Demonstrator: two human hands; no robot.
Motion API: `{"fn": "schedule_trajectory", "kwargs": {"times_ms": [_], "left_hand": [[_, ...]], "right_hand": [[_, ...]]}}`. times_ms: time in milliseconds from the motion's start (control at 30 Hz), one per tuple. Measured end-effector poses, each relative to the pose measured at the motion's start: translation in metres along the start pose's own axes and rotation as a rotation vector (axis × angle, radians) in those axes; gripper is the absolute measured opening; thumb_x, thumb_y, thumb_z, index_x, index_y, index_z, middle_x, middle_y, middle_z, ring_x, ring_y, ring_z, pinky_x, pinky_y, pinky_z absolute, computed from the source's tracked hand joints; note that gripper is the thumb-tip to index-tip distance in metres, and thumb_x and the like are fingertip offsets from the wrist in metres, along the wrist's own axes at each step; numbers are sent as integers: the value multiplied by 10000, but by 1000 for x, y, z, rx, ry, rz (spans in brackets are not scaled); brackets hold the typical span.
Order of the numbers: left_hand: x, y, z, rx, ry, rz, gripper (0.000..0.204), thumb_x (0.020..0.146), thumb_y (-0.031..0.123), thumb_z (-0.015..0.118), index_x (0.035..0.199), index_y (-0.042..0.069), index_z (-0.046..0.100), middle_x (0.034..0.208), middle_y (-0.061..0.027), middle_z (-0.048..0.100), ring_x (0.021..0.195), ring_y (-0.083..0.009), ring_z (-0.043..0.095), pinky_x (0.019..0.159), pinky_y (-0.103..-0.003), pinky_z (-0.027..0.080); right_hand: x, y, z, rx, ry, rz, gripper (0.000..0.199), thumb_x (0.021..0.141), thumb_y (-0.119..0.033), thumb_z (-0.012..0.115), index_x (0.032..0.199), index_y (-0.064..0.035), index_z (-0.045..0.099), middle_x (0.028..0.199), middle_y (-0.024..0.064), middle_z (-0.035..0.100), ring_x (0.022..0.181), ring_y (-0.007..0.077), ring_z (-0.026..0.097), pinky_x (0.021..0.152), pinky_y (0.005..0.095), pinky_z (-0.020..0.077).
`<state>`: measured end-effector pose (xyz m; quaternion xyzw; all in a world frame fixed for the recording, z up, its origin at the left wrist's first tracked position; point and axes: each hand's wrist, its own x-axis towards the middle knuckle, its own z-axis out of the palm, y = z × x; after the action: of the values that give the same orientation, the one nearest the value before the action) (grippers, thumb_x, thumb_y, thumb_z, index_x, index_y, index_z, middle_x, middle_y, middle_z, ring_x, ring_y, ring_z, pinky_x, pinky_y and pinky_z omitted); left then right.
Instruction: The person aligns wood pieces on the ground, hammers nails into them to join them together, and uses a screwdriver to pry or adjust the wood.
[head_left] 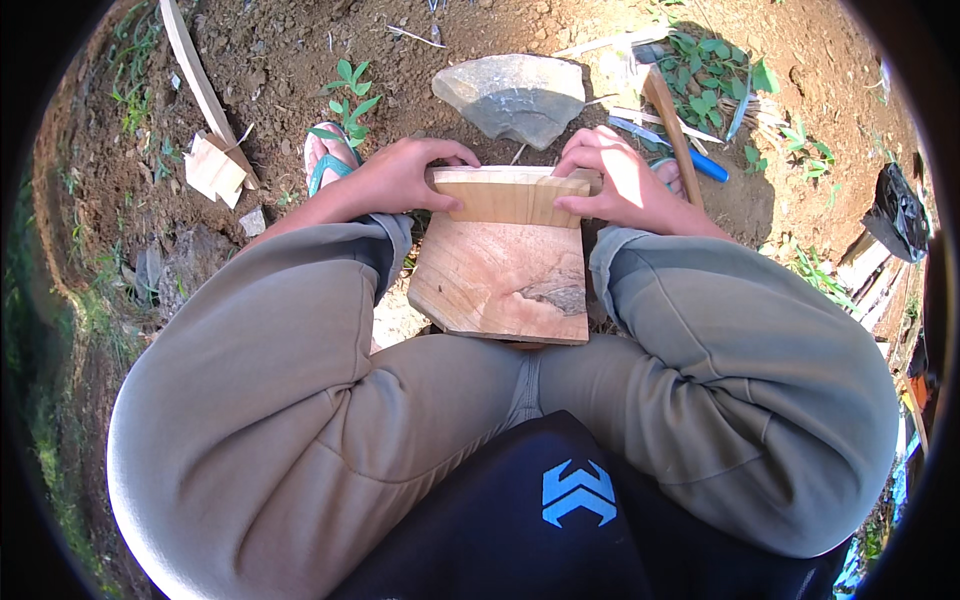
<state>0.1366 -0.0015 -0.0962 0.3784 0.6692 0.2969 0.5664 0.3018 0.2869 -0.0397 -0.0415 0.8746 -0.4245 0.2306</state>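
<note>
Between my knees stands a broad wooden board [500, 275], pale brown with a dark rough knot near its lower right. Along its far edge lies a narrower wooden piece [510, 202] with a light top edge. My left hand [415, 175] grips the left end of that narrow piece, thumb on the near face and fingers over the far side. At the right end, my right hand [610, 175] pinches it the same way, thumb in front and fingers bent behind. Whether the two wooden pieces are joined cannot be made out.
A large flat grey stone [512, 95] lies just beyond the wood. To the right are a brown wooden handle [672, 130], a blue tool handle [708, 165] and a black plastic bag [897, 215]. Wood offcuts [215, 168] and a long strip [197, 75] lie left on bare soil.
</note>
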Motion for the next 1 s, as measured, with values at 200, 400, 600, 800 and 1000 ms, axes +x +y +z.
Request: {"fn": "schedule_trajectory", "kwargs": {"times_ms": [200, 400, 600, 800, 1000], "left_hand": [[-3, 8, -2, -1, -27, 37, 692, 677, 139, 883, 1326, 95, 644, 1197, -139, 710, 1082, -254, 697, 952, -364, 545], [-5, -3, -4, 7, -62, 149, 755, 657, 144, 887, 1359, 95, 610, 1240, -152, 683, 1163, -310, 659, 995, -401, 524], [-6, 4, -5, 67, 28, 4, 536, 775, 243, 827, 1257, 70, 667, 1147, -162, 725, 1046, -322, 707, 905, -412, 553], [-9, 0, -4, 35, 28, -68, 392, 837, 257, 809, 1131, 19, 705, 1023, -158, 749, 920, -283, 728, 829, -379, 562], [-10, -12, 0, 84, 30, -95, 486, 836, 386, 814, 1113, 2, 705, 990, -188, 751, 931, -341, 736, 838, -409, 560]], "right_hand": [[-1, -8, 6, 174, -53, -3, 285, 765, -214, 837, 900, -34, 661, 908, 87, 636, 949, 264, 591, 840, 385, 484], [-4, -20, -8, 579, -119, 276, 239, 801, -107, 854, 941, -20, 681, 832, 33, 631, 759, 106, 584, 697, 276, 474], [-10, 26, -94, 859, 192, 266, 302, 896, -127, 805, 1145, 12, 707, 1015, 49, 745, 941, 99, 684, 833, 278, 554], [20, 65, -140, 636, 502, 435, 391, 967, -192, 747, 1286, 19, 670, 1073, 69, 755, 991, 114, 690, 824, 286, 559], [62, 114, -164, -82, 478, 513, 412, 1011, -372, 651, 1209, -17, 719, 962, 109, 748, 861, 242, 686, 808, 354, 532]]}}
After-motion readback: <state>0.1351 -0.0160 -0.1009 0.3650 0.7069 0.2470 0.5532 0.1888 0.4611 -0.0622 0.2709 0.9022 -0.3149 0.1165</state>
